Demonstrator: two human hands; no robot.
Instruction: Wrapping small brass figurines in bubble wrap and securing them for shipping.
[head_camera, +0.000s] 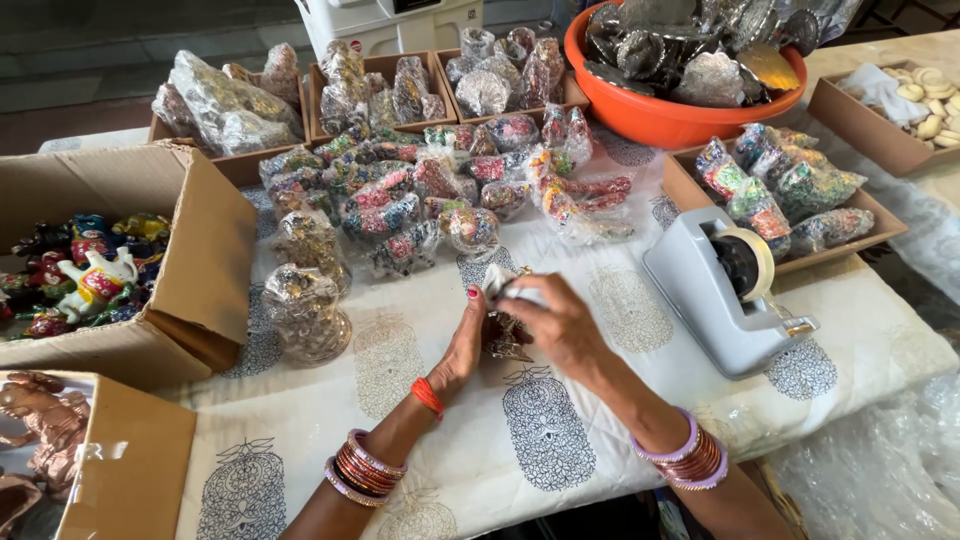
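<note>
Cardboard box (200, 270) of painted figurines, far left. Wrapped figurines (305, 310) next. Centre, my left hand (462, 345) and right hand (555, 325) clamp fingers on small figurine (508, 335), over printed cloth (400, 440). Tape dispenser (715, 295), right.

cloth (600, 420) near front – open | tape dispenser (715, 290) blocks right

A small craft-packing workshop: cardboard boxes (205, 250) of wrapped painted figurines (385, 200), tape dispenser (720, 290), printed tablecloth (560, 430).
</note>
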